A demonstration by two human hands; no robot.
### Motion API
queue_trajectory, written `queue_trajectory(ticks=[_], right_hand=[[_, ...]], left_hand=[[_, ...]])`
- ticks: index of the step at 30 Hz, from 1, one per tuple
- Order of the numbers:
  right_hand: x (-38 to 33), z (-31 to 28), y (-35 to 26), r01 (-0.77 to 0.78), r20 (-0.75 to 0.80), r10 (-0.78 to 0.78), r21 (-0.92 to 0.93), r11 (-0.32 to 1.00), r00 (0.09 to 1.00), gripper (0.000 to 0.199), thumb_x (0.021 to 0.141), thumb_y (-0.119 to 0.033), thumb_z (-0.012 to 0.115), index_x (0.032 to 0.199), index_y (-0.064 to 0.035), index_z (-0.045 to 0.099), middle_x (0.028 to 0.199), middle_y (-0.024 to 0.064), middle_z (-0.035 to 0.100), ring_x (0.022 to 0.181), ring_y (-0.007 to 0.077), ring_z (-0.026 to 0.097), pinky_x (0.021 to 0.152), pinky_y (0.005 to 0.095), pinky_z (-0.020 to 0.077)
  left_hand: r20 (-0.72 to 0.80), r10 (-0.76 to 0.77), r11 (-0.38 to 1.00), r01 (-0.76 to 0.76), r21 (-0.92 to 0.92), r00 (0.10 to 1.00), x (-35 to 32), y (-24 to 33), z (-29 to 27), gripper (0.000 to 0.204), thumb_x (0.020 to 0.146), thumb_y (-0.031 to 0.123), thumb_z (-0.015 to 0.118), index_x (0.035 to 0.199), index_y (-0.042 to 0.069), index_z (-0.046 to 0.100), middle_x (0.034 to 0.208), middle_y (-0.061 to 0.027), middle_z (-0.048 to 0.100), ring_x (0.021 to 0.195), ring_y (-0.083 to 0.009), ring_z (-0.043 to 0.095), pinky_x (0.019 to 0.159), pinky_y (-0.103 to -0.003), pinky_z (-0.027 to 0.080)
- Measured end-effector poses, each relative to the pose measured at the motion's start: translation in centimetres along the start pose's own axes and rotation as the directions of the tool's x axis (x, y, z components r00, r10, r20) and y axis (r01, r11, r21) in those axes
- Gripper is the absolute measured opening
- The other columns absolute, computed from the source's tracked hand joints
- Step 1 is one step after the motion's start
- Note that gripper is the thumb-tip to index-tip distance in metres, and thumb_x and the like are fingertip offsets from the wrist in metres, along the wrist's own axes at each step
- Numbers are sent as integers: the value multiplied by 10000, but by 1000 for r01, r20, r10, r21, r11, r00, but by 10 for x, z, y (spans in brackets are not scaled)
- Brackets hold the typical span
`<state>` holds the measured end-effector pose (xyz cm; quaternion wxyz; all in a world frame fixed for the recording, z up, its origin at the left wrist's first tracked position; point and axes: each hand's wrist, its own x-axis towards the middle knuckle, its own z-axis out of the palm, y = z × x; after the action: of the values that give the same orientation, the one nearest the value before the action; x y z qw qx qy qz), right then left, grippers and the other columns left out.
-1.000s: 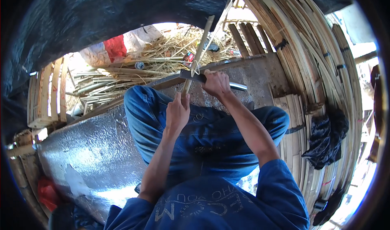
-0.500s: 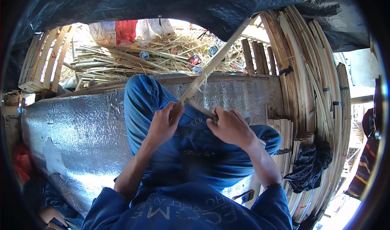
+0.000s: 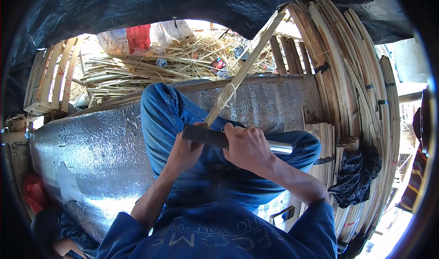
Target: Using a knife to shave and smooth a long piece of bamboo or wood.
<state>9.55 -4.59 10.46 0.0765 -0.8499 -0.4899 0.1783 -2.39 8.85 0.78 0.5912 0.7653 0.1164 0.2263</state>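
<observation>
My left hand (image 3: 186, 153) is closed around the near end of a long pale bamboo strip (image 3: 249, 66), which slants up and away to the right. A thin curled shaving (image 3: 227, 95) hangs on the strip's middle. My right hand (image 3: 249, 151) grips a knife with a broad dark blade (image 3: 205, 136) and a shiny metal tube handle (image 3: 280, 147). The blade lies flat side up across the strip's near end and hides part of my left fingers. Whether its edge touches the strip cannot be seen.
Tall bundles of wooden slats (image 3: 345, 89) stand at the right, with a black plastic bag (image 3: 354, 179) against them. A silver foil sheet (image 3: 100, 153) covers the seat around my crossed legs. Ahead lie split strips and shavings (image 3: 137, 69). Dark tarpaulin (image 3: 151, 2) hangs overhead.
My right hand has drawn the knife toward my left hand and turned it, so the blade's broad side shows. A curled shaving now stands out on the strip.
</observation>
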Motion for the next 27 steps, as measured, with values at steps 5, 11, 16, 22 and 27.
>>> queue_trajectory(ticks=[5, 11, 16, 22, 27], right_hand=[[23, 2, 41, -156, -112, 141, -140, 978, 984, 107, 785, -108, 537, 817, -6, 532, 692, 196, 643, 645, 376, 674, 557, 447, 551], [27, 0, 57, -173, -135, 149, -181, 968, 980, 134, 808, -106, 480, 847, -1, 553, 738, 216, 660, 707, 380, 684, 575, 451, 556], [25, 3, 47, -245, -86, 232, -208, 947, 969, 152, 812, -114, 481, 879, -4, 561, 758, 208, 665, 716, 377, 684, 598, 441, 558], [40, 4, 64, -276, -14, 278, -174, 945, 960, 219, 817, -141, 495, 943, 21, 573, 782, 199, 669, 726, 376, 684, 652, 471, 556], [56, -18, 111, -522, -7, 535, -230, 821, 845, 239, 832, -213, 541, 931, 1, 582, 822, 205, 665, 777, 365, 676, 710, 490, 548]], left_hand=[[141, -464, 885, 463, 41, 875, 9, 45, -5, 230, 939, 194, 578, 996, -27, 606, 615, -9, 490, 570, -57, 422, 517, -263, 348], [157, -471, 875, 482, -38, 868, 8, 40, 10, 285, 943, 249, 576, 950, -35, 607, 588, -10, 480, 548, -61, 401, 492, -284, 330], [160, -525, 833, 543, -104, 836, 13, 36, 22, 301, 945, 261, 573, 945, -37, 614, 602, 19, 487, 558, -45, 413, 482, -273, 326], [141, -586, 791, 601, -118, 798, 5, 24, 23, 316, 938, 273, 585, 987, -37, 617, 604, 22, 487, 557, -41, 426, 485, -263, 327], [190, -610, 767, 634, -99, 769, -8, 33, 18, 295, 937, 261, 587, 978, -30, 615, 625, 27, 483, 572, -40, 410, 495, -260, 311]])
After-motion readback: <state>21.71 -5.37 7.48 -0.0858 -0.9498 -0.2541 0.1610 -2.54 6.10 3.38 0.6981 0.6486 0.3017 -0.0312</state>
